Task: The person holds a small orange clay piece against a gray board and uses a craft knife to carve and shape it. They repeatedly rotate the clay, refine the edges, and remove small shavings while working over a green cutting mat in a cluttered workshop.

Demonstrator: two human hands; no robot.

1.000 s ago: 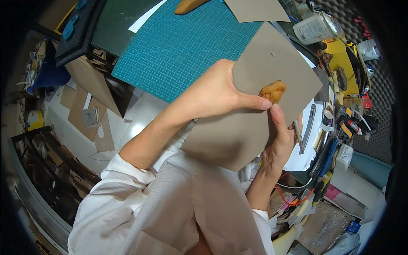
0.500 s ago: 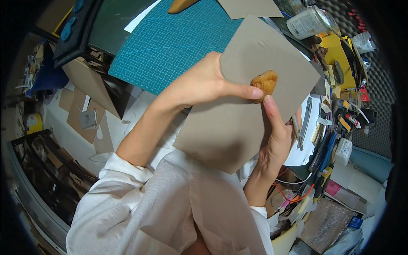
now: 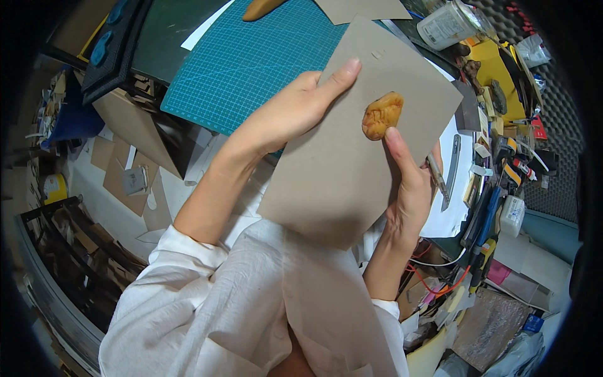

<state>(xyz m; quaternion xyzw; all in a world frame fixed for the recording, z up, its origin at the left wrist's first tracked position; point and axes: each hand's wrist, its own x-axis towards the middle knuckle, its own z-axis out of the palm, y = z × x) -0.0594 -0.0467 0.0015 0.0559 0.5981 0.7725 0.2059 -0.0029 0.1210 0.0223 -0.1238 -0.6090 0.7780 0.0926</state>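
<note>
Its thumb moved off the amber piece (image 3: 383, 115), my left hand (image 3: 290, 114) grips the card (image 3: 326, 176) by its left edge while my right hand (image 3: 411, 182) clasps its right side and a slim tool (image 3: 438, 176), thumb against the piece lying on top, best kept level.

Bare hands: 2, i.e. L hand (image 3: 306, 105) + R hand (image 3: 411, 188). Glossy amber lumpy pc. (image 3: 382, 115): 1. Flat grey-brown cardboard sheets: 2 nr. mat, viz. 1 held sheet (image 3: 314, 182), 1 top-edge sheet (image 3: 364, 9). Slim metallic pen-like tool (image 3: 438, 178): 1. Teal gridded flat cutting mat (image 3: 239, 69): 1. Curved tan tapered pc. (image 3: 260, 9): 1. Whitish cylindrical tub (image 3: 443, 26): 1. Rolled white cloth sleeves (image 3: 188, 251): 2.
</note>
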